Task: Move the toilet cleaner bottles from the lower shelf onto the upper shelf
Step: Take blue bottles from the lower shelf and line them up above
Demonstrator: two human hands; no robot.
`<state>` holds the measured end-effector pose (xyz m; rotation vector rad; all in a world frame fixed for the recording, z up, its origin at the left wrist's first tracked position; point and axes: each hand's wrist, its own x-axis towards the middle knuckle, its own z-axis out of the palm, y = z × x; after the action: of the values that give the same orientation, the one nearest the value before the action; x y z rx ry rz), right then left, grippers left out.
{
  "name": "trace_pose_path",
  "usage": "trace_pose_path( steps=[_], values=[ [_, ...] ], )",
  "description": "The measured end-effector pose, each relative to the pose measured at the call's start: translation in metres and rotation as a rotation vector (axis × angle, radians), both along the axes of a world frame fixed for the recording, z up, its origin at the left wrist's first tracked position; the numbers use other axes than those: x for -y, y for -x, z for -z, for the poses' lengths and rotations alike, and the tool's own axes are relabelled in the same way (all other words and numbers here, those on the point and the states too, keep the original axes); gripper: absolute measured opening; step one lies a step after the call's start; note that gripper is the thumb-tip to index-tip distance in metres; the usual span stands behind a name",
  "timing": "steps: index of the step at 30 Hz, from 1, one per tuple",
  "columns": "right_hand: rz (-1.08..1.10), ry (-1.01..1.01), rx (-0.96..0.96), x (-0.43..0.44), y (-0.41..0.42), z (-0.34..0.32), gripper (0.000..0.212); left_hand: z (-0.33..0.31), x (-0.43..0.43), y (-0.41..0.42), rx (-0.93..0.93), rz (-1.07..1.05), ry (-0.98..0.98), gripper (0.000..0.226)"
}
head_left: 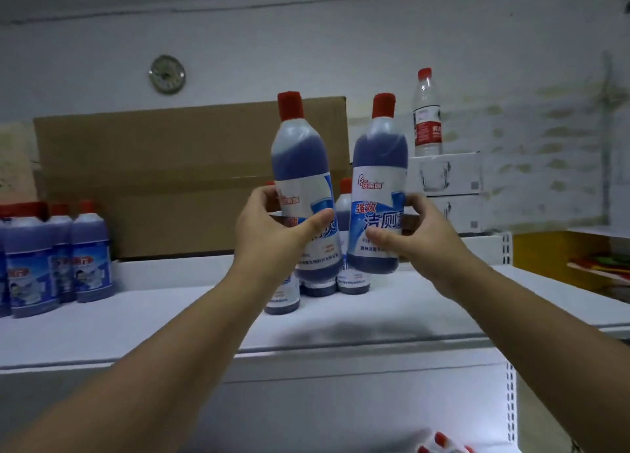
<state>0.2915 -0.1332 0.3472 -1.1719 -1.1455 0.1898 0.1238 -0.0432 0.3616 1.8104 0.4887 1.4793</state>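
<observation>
Only the person's arms and hands were in view. The left forearm (170, 343) and the right forearm (511, 316) were bare along all the length that showed, from the lower edge of the view up to the wrists: smooth, fairly slim, widening toward the elbows. The left hand (272, 227) and the right hand (426, 234) were bare as well, with rounded, rather broad thumb tips. Dim light and blur hid finer detail such as nails or marks. Any clothing higher up lay outside the view.

Tilted left bottle (300, 166), near-upright right bottle (378, 180), above upper shelf (136, 323).
</observation>
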Motion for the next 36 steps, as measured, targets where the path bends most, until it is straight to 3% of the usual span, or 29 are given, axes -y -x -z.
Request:
trace_pose_path(
  steps=[8, 14, 19, 23, 29, 36],
  values=[
    [-0.028, 0.117, 0.132, -0.045, -0.047, 0.0, 0.066, 0.016, -0.037, -0.029, -0.192, -0.174, -0.071, 0.048],
    [-0.077, 0.158, 0.088, -0.071, -0.056, 0.028, 0.064, 0.055, -0.049, -0.051, -0.239, -0.201, -0.064, 0.053],
    [-0.062, 0.203, 0.181, -0.078, -0.064, 0.041, 0.068, 0.065, -0.058, -0.054, -0.229, -0.166, -0.043, 0.081],
    [-0.071, 0.241, 0.179, -0.082, -0.065, 0.047, 0.067, 0.07, -0.056, -0.054, -0.32, -0.209, -0.102, 0.088],
    [-0.04, 0.346, 0.21, -0.083, -0.061, 0.049, 0.071, 0.07, -0.045, -0.051, -0.523, -0.512, -0.333, 0.109],
    [-0.015, 0.395, 0.226, -0.076, -0.062, 0.049, 0.067, 0.075, -0.051, -0.048, -0.568, -0.756, -0.506, 0.11]
  ],
)
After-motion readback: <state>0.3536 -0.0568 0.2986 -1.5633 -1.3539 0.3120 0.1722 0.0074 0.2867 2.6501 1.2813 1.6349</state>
